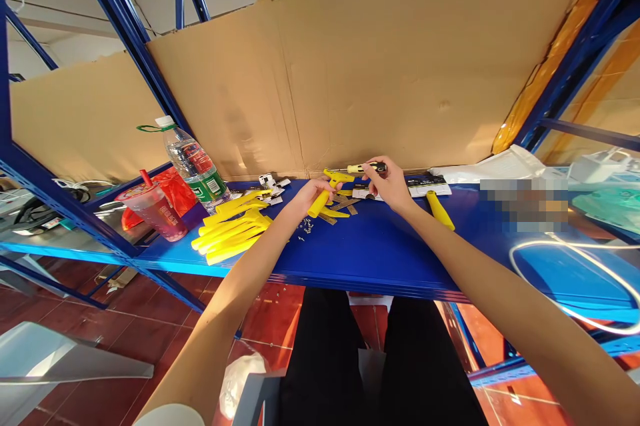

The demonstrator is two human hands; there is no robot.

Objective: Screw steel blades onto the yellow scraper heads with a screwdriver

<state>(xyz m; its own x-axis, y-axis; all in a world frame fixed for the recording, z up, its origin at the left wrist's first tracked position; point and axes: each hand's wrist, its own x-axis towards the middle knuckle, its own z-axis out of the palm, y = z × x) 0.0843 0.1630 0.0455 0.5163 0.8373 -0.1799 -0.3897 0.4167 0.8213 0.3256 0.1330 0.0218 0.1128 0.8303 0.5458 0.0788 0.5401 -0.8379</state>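
Note:
My left hand (316, 193) is closed around a yellow plastic handle (320, 203) with a wider head at its top. In my right hand (387, 183) is a screwdriver (367, 167) with a yellow and black grip, held level. Its thin shaft points left to the head of the yellow handle; whether the tip touches a screw is too small to tell. Below my left hand lie small screws (306, 229) and several flat metal strips (345, 203). A pile of yellow handles (233, 229) rests to the left, and one more yellow handle (440, 211) lies to the right.
On the left of the blue table (360, 253) stand a large water bottle (197, 166) and a red drink cup (155, 209). Cardboard (380, 66) walls off the back. A white cable (515, 259) loops at the right, near a white plastic bag (495, 166).

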